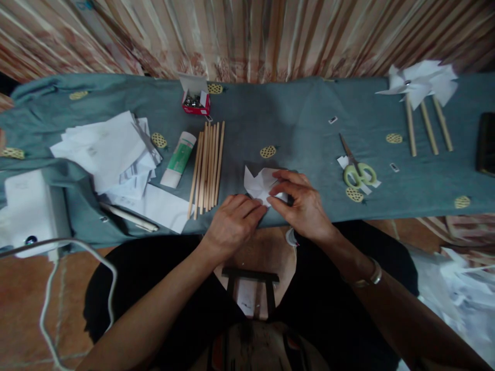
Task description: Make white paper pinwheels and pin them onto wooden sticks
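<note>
A white paper pinwheel (260, 181) with folded, pointed blades lies at the front edge of the cloth-covered table. My left hand (234, 220) has its fingers curled together, pressing the pinwheel's near edge. From the right, my right hand (300, 202) grips the paper between thumb and fingers; part of the sheet is hidden beneath them. Left of the hands lie several thin wooden sticks (208, 167) and a green-and-white glue stick (179, 159). Behind these stands an open red box (196, 104) filled with small shiny metal pieces. Green-handled scissors (358, 172) rest to the right over paper scraps.
Finished white pinwheels (421, 85) on three sticks lie at the far right, near a dark object (486, 144). On the left are a paper pile (106, 147), a pen (129, 216) and a white device (29, 206) with a cable. A pleated curtain (247, 38) hangs behind.
</note>
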Motion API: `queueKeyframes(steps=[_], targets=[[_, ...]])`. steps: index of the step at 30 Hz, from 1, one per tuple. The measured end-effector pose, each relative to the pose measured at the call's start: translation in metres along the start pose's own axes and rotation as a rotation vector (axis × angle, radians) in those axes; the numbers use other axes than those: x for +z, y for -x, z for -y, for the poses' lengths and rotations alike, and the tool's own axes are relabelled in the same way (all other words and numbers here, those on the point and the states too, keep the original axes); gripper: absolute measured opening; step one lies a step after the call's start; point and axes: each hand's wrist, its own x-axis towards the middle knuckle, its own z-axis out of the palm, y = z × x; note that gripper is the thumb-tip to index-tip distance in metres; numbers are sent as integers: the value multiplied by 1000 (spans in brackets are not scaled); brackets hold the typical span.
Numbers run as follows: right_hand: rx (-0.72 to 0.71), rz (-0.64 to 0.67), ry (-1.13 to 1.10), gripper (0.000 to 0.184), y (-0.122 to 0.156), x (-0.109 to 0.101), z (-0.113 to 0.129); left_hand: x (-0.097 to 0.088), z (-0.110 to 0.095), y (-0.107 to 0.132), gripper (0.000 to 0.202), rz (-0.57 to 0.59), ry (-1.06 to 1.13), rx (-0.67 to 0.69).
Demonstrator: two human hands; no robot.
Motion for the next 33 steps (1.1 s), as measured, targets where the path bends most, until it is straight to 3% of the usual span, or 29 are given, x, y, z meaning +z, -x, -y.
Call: queueKeyframes(steps=[13,22,33], targets=[[20,15,-9,5,1,0,-1,0,-1,0,19,18,26,9],[-58,-4,24,11,3,1,1,0,-1,-1,18,12,24,11],[-162,54,267,26,17,6,8,0,-1,0,19,50,6,-10]])
